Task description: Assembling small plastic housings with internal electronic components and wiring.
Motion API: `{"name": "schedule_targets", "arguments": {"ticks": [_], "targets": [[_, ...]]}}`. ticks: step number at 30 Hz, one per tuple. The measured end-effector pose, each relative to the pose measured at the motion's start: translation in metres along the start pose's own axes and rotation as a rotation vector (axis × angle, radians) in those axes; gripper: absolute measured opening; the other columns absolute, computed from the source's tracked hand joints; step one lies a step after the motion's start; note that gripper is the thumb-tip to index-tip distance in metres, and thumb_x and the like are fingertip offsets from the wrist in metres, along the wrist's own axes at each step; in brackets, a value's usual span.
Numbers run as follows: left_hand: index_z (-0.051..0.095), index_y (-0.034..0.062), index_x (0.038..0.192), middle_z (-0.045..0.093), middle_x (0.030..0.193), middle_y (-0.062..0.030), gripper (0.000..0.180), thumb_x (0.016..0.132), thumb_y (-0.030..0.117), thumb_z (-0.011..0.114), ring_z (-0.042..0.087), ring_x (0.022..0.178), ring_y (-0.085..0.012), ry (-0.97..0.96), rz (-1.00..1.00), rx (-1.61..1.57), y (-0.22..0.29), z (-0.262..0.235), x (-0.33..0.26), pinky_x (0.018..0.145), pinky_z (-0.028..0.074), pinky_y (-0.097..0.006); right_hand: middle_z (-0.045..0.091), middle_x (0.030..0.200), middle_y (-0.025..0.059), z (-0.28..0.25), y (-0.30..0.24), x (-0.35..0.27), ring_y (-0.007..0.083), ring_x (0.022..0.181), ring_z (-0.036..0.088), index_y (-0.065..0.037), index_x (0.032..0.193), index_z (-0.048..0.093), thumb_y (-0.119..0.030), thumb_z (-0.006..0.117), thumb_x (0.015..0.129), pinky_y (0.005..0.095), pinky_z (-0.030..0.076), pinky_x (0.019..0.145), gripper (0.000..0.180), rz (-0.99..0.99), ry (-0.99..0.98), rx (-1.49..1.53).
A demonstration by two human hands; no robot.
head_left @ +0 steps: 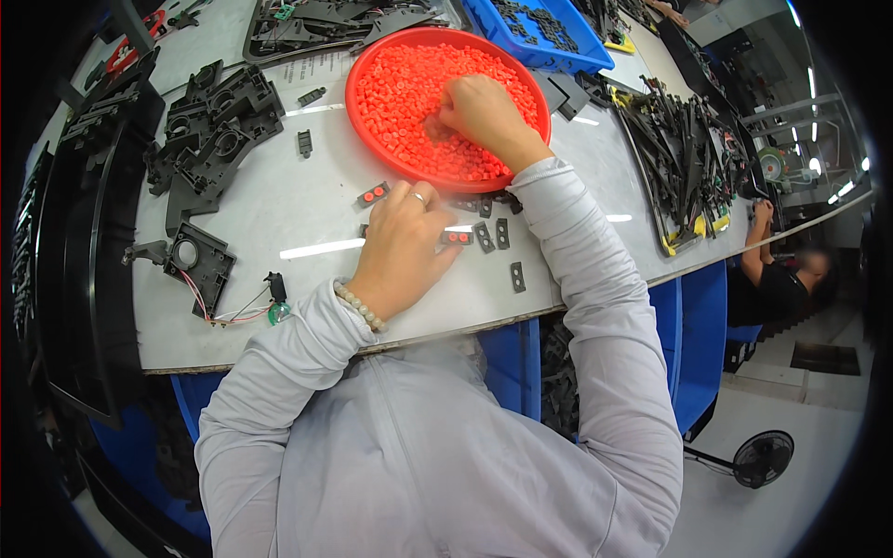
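My left hand (406,246), with a ring and a beaded bracelet, rests low over the white table. Its thumb and forefinger close on a small black holder (456,238) with two red caps in it. Fingers bent together, my right hand (484,110) dips into small red plastic caps (400,93) in a round red tray (356,113); what its fingertips hold is hidden. Another black holder (374,194) with two red caps lies just beyond my left hand. Several black holders without caps, one of them a two-holed holder (517,276), lie right of it.
Black moulded housings (219,130) and a wired black part (200,268) lie at the left. A blue bin (535,42) of small dark parts stands behind the tray. At the right is a tray of long black strips (679,149). Farther right sits another person (786,284).
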State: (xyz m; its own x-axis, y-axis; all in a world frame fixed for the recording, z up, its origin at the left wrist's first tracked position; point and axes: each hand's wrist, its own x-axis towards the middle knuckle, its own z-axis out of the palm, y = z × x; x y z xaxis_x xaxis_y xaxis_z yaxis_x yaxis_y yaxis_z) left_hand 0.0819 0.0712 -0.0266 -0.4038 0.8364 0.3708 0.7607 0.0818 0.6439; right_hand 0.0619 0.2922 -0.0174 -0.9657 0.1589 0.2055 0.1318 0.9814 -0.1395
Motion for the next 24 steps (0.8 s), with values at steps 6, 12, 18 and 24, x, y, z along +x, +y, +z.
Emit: {"name": "schedule_targets", "arguments": {"ticks": [6,12,18,24], "targets": [[0.066,0.0039,0.086,0.055,0.086,-0.0070,0.025,0.064,0.013,0.073,0.050,0.088,-0.0243,-0.066,0.043,0.000,0.005,0.010,0.012,0.075,0.042,-0.035,0.061,0.067,0.0165,-0.018,-0.009,-0.014,0.0302,0.066,0.061,0.002,0.070,0.061,-0.014,0.068,0.063,0.0376,0.048,0.062,0.019,0.047,0.164,0.353],[0.064,0.0054,0.087,0.056,0.091,-0.0073,0.024,0.066,0.014,0.072,0.051,0.091,-0.0248,-0.186,0.147,0.191,0.019,0.025,0.021,0.074,0.041,-0.038,0.062,0.071,0.0077,-0.037,-0.002,-0.046,0.0133,0.068,0.059,0.003,0.084,0.064,-0.009,0.065,0.071,0.0264,0.047,0.064,0.018,0.204,0.069,0.698],[0.064,0.0057,0.088,0.056,0.092,-0.0073,0.024,0.068,0.017,0.071,0.051,0.091,-0.0252,-0.271,0.125,0.207,0.021,0.026,0.022,0.073,0.042,-0.038,0.063,0.074,0.0029,-0.061,-0.013,-0.084,0.0074,0.068,0.056,0.004,0.086,0.064,-0.007,0.062,0.078,0.0230,0.046,0.063,0.014,0.308,0.048,0.848],[0.062,0.0052,0.084,0.055,0.091,-0.0070,0.021,0.068,0.016,0.070,0.051,0.089,-0.0252,-0.244,0.114,0.161,0.013,0.029,0.023,0.071,0.043,-0.038,0.063,0.071,0.0026,-0.056,-0.024,-0.140,0.0063,0.065,0.057,0.002,0.087,0.065,-0.006,0.063,0.077,0.0220,0.046,0.060,0.013,0.412,-0.032,0.970]]}}
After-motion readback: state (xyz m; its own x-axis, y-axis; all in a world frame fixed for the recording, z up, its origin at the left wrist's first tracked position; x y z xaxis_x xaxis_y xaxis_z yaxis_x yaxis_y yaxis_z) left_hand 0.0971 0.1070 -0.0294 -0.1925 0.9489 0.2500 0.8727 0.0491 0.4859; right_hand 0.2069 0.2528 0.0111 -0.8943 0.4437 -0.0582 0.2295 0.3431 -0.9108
